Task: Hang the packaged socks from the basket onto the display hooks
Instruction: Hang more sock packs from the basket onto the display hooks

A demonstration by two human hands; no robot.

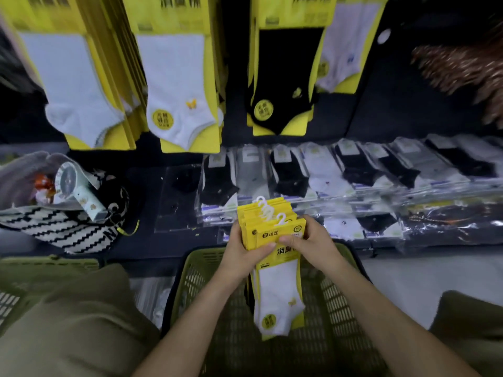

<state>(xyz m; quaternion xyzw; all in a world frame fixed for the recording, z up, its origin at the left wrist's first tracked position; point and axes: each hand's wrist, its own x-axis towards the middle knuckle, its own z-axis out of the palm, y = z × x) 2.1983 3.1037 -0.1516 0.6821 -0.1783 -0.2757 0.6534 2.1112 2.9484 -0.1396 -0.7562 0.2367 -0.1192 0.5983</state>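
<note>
Hands, left hand and right hand, clasp the sock packs above the basket; best to align the white hangers before lifting

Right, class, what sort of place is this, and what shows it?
Probably a shop's sock display: yellow-carded socks hang in rows, bagged socks lie below, with a green basket in front.

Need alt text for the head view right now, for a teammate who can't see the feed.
The left hand and right hand grip a stack of yellow-carded sock packs near the top, white hooks up, above a green basket. Ahead, hanging packs of white and black socks fill the display; bagged socks lie in a row below them.
</note>
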